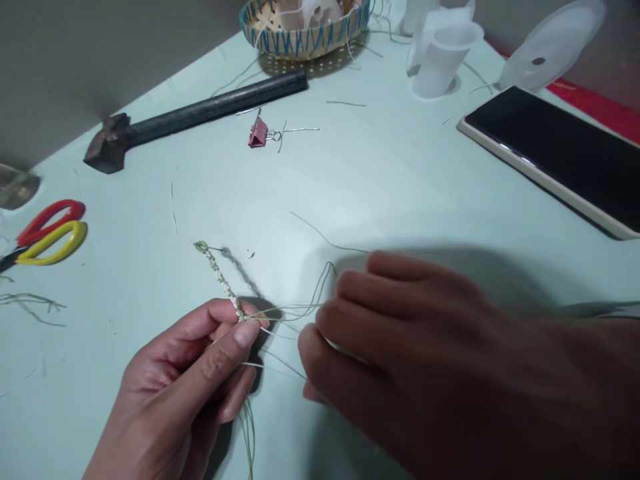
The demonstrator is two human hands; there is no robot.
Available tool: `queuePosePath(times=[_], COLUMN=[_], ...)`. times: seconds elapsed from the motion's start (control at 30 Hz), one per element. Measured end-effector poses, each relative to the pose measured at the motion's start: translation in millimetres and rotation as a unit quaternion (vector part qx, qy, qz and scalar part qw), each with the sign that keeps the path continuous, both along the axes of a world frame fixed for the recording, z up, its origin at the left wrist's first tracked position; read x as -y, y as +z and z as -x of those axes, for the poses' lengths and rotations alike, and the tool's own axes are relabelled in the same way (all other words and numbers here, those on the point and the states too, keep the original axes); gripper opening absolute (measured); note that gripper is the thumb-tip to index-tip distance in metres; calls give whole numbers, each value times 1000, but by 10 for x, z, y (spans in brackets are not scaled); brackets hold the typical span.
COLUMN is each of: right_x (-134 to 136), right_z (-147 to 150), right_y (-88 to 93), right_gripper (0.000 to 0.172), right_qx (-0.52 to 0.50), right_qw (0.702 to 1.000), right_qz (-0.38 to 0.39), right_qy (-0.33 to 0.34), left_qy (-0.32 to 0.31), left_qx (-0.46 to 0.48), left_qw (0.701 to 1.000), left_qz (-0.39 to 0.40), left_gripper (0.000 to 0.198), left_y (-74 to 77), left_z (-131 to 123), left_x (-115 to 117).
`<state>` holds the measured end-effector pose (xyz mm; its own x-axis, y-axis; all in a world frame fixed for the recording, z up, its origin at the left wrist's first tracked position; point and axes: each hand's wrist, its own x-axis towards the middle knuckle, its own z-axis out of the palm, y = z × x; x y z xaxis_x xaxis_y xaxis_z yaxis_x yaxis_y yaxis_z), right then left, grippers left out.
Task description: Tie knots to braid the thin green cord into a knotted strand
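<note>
My left hand (185,380) pinches the lower end of a thin knotted cord (217,279) between thumb and fingers. The cord is pale green and white, and its beaded-looking length points up and away from my fingers. Several loose greenish strands (295,310) run from its held end toward my right hand (400,373). That hand hovers over the strands at lower right with its fingers curled. Whether it grips them is hidden behind the fingers.
On the pale green table (150,200) lie a dark-handled hammer (200,110), a pink binder clip (258,133) and red-and-yellow-handled scissors (50,233). Further back stand a woven basket (305,40) and white plastic cups (443,57). A dark-screened tablet (550,153) lies at right.
</note>
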<state>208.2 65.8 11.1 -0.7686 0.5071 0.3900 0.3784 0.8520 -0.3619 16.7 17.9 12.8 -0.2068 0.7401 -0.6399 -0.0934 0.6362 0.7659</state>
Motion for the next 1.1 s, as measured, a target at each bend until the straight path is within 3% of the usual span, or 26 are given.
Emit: queuePosePath(times=[0.2, 0.53, 0.73, 0.9, 1.0, 1.1], right_x=[68, 81, 8, 10, -2, 14], right_z=[53, 113, -44, -248, -261, -245], right_y=[-183, -138, -27, 158, 244, 236], right_gripper=[21, 20, 15, 15, 19, 17], right_qx=[34, 15, 106, 145, 86, 28], right_qw=[999, 988, 978, 982, 988, 992], right_qz=[33, 67, 81, 107, 126, 106], right_qy=[23, 138, 159, 63, -21, -55], left_qy=[4, 28, 11, -30, -39, -43], left_qx=[14, -27, -19, -10, -13, -18], left_qw=[1000, 999, 999, 998, 997, 995], left_qz=[-1, -20, -31, -54, -72, -92], left_gripper=[14, 14, 16, 20, 24, 25], left_y=[11, -47, -19, -46, -54, -45], left_z=[16, -5, -12, -9, -15, -24], left_x=[2, 53, 33, 8, 7, 17])
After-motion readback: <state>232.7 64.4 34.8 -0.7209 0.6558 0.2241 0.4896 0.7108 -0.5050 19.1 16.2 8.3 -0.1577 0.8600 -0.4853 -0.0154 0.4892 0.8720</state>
